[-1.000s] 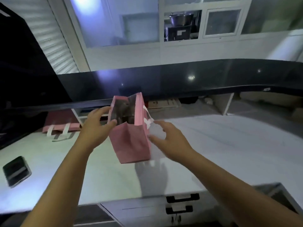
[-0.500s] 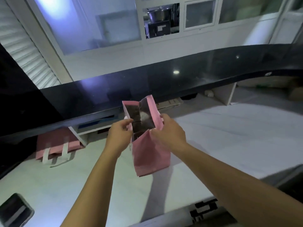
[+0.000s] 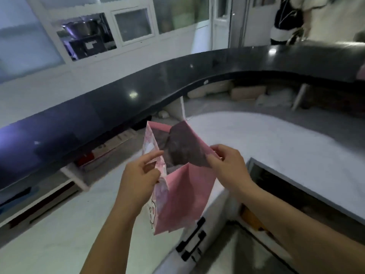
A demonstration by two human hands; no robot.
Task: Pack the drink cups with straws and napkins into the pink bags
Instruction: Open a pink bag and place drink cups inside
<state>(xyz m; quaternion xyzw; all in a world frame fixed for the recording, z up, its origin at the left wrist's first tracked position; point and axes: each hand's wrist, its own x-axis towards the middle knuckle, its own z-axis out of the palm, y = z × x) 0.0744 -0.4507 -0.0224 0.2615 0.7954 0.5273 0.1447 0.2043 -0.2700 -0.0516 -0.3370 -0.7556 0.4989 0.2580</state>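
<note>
A pink paper bag (image 3: 183, 196) hangs in the air in front of me above the white counter, its mouth spread wide and its dark inside showing. My left hand (image 3: 139, 177) pinches the bag's left rim between thumb and fingers. On the other side my right hand (image 3: 227, 167) grips the right rim. A cartoon print shows on the bag's left face. No cup, straw or napkin is in view.
A white counter (image 3: 276, 147) curves round to the right beneath a raised black ledge (image 3: 177, 80). An open compartment (image 3: 296, 196) sits in the counter to my right, drawers with black handles (image 3: 192, 240) below. Another person (image 3: 292, 18) stands behind the ledge at top right.
The view has swung to the right, so the pile of flat pink bags and the phone are out of sight. Both hands have pulled the bag's mouth wider open.
</note>
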